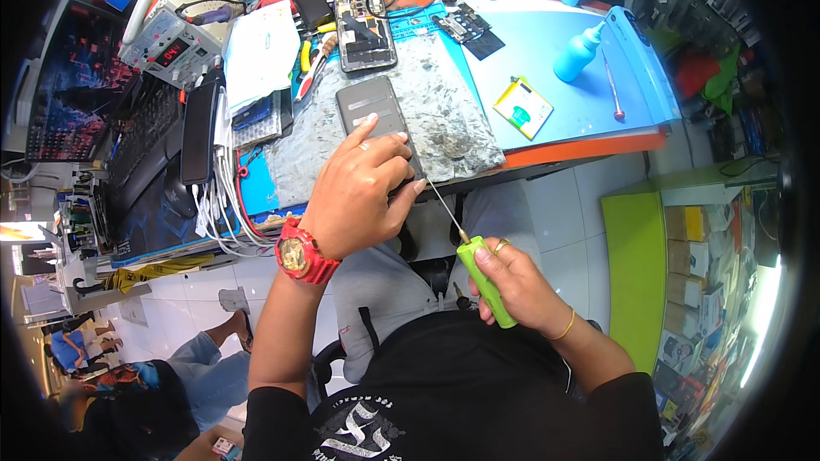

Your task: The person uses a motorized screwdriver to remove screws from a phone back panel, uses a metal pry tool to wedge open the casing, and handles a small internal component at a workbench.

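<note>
A dark grey phone (369, 102) lies near the front edge of the worn grey work mat (453, 119). My left hand (363, 183), with a red watch at its wrist, holds the phone down. Its fingers reach over the top face, its thumb is by the lower right edge, and the phone's lower part is hidden beneath it. In my right hand (508, 282) is a screwdriver (489, 283) with a lime green handle and a long thin shaft. The shaft points up and left, its tip at the phone's edge beside my left thumb; exact contact is too small to make out.
Behind the phone lies an opened phone (366, 30) with bare innards. To the right, a blue mat (530, 43) carries a battery (523, 108), a blue squeeze bottle (579, 53) and a thin screwdriver (612, 85). At left are white cables (225, 162), another phone (199, 132) and a power supply (173, 47).
</note>
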A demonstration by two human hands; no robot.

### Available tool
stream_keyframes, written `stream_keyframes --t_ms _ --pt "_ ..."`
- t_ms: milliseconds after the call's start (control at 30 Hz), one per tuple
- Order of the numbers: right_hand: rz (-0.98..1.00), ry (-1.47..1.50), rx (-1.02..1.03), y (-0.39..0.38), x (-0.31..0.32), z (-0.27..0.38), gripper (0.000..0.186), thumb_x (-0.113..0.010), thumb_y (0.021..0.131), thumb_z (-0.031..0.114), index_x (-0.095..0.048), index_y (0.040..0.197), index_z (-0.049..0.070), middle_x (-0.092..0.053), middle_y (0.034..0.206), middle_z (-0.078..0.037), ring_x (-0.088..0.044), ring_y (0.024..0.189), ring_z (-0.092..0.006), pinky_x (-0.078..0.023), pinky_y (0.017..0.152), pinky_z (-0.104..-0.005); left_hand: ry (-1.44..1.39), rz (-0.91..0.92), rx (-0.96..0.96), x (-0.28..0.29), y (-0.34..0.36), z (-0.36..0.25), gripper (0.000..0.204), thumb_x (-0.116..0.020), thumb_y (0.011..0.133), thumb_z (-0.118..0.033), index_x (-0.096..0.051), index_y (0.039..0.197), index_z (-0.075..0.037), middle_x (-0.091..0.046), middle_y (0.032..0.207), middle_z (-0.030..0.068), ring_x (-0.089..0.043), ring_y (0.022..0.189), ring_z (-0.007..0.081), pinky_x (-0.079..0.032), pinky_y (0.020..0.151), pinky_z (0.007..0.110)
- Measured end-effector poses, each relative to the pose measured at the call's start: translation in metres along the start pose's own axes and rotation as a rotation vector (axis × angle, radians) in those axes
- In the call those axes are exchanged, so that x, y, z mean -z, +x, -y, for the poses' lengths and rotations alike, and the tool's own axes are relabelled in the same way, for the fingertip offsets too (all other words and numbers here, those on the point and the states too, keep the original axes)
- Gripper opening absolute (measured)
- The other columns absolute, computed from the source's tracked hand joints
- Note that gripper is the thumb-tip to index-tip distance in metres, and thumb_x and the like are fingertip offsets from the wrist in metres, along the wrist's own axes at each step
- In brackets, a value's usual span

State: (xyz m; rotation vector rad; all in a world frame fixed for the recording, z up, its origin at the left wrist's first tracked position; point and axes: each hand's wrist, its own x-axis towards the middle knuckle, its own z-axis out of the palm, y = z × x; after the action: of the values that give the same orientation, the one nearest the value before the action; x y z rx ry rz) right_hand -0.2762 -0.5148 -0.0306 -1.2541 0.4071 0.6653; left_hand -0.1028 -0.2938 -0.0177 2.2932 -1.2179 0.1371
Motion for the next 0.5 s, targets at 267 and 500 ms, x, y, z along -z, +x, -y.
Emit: stream_keyframes --t_ms 267,500 --pt "0.009 0.074 -0.017 -0.0006 -0.0087 -0.0063 0.045 -0.047 0.115 0.046 -0.054 0.13 0.004 -0.062 0.087 -0.006 -0.063 0.057 -0.0122 -0.054 0.051 -0.0286 -0.005 -0.004 0.006 0.0024 0.0004 -0.0004 0.01 -0.081 0.084 -0.012 -0.077 0.083 -0.002 -0.078 0.104 0.0141 -0.072 0.116 0.0302 -0.041 0.122 0.056" --pt "0.007 0.113 -0.021 -0.0004 -0.0121 -0.003 0.04 -0.043 0.116 0.047 -0.051 0.114 0.008 -0.063 0.086 -0.008 -0.064 0.057 -0.015 -0.055 0.051 -0.0312 0.002 0.009 0.016 0.0023 0.0036 0.001 0.014 -0.08 0.085 -0.015 -0.078 0.081 -0.001 -0.078 0.106 0.0178 -0.074 0.111 0.0313 -0.041 0.121 0.056"
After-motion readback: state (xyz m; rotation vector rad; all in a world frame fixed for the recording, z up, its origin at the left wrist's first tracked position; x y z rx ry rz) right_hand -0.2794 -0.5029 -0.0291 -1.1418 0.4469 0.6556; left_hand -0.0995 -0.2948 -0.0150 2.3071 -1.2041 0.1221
